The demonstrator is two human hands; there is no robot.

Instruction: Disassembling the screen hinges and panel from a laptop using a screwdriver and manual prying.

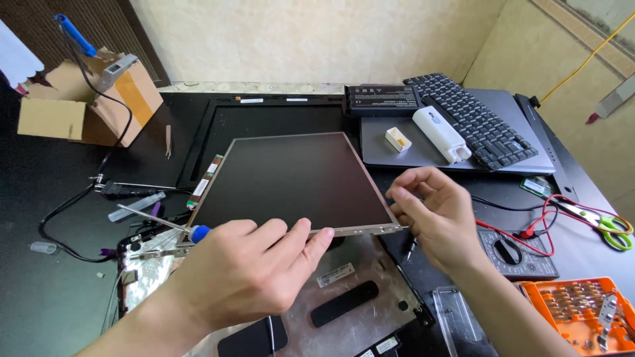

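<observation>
Your left hand [248, 268] and right hand [433, 215] grip the flat dark rectangular screen panel [294, 182] — already lifted off the grey plastic lid shell [357, 297] — blue-handled screwdriver [169, 225] tucked in your left.

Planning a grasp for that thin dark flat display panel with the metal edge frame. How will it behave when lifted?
The thin dark flat display panel probably flexes a little: it is broad and very thin. Likely fragile, so edge grips suit it, as the left hand and right hand show. Its smooth face looks slippery.
</observation>
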